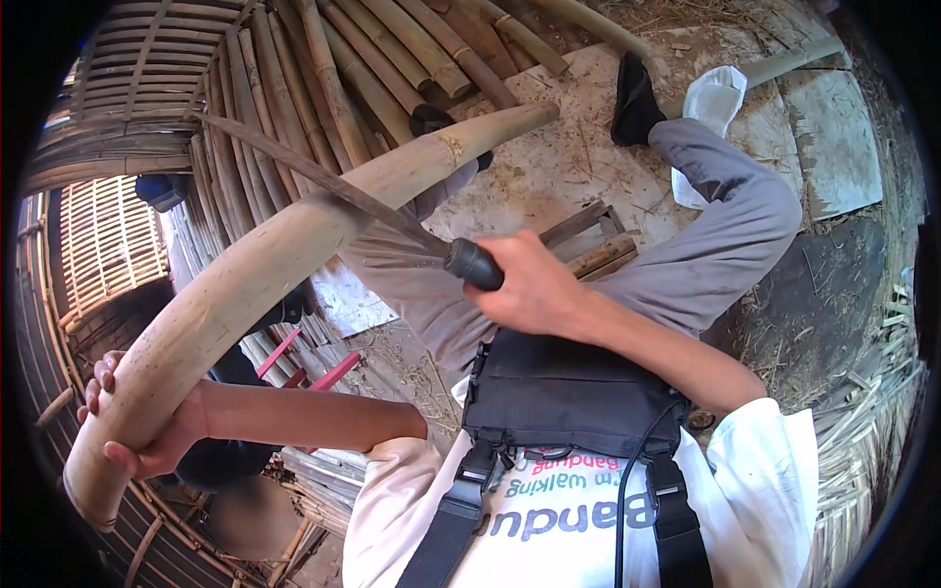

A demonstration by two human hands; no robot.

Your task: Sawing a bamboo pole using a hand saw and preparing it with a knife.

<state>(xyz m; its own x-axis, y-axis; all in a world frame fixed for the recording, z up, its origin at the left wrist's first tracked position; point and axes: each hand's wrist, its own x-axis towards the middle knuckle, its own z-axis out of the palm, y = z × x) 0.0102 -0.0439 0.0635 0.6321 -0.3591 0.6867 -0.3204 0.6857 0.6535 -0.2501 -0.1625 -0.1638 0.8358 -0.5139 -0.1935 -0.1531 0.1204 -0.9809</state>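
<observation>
A thick, pale bamboo pole (245,265) runs slantwise from the lower left to the upper middle, over my bent leg. Near its lower end my left hand (176,431) is closed round it, fingers on the far side and thumb on the near side. In my right hand (534,289) is the dark, rounded handle of a machete (323,181), gripped in front of my chest. The long brown blade crosses the pole near its middle, pointing to the upper left. Whether its edge cuts into the bamboo, I cannot tell.
Several bamboo poles (382,49) lie side by side at the back. A small wooden frame (598,240) rests between my legs. White plastic (716,103) lies near my foot. Slatted bamboo walls (113,235) stand at left, where a person in dark clothing (221,456) is partly hidden.
</observation>
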